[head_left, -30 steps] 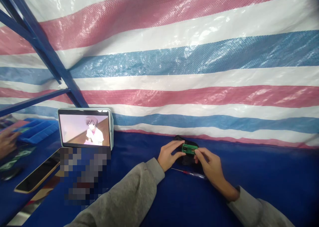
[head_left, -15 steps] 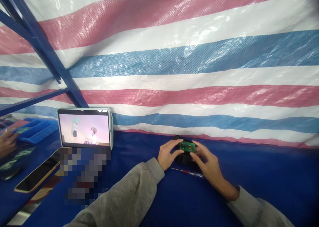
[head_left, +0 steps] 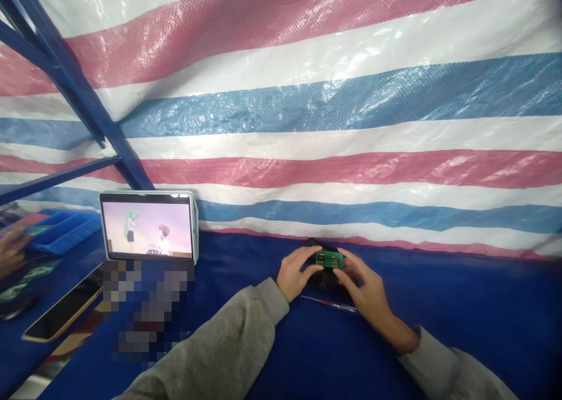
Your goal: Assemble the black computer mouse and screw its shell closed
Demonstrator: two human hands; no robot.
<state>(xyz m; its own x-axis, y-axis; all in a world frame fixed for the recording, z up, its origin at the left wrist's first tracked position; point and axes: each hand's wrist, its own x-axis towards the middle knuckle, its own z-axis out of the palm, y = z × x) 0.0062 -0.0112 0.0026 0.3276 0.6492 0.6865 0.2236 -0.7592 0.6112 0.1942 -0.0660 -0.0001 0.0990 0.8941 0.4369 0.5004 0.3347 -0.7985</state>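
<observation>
A small green circuit board (head_left: 329, 259) is held up between my two hands, its face with small components turned toward me. My left hand (head_left: 295, 273) pinches its left end between thumb and fingers. At the right end, my right hand (head_left: 367, 286) grips it the same way. Behind and below the board lies a black object (head_left: 322, 281), partly covered by my hands, its kind not clear. A thin screwdriver (head_left: 329, 303) with a red and clear handle rests on the blue table just in front, its right end close under my right hand.
To the left a tablet (head_left: 149, 224) stands upright, playing a cartoon. A phone (head_left: 65, 303) lies nearer, beside a pixelated patch. Farther left are a blue compartment tray (head_left: 65, 233) and another person's hand (head_left: 12, 252). A striped tarp (head_left: 351, 171) hangs behind the blue table (head_left: 474, 324).
The circuit board has tilted slightly in my fingers; both hands keep their hold. The other person's hand at the far left has shifted a little.
</observation>
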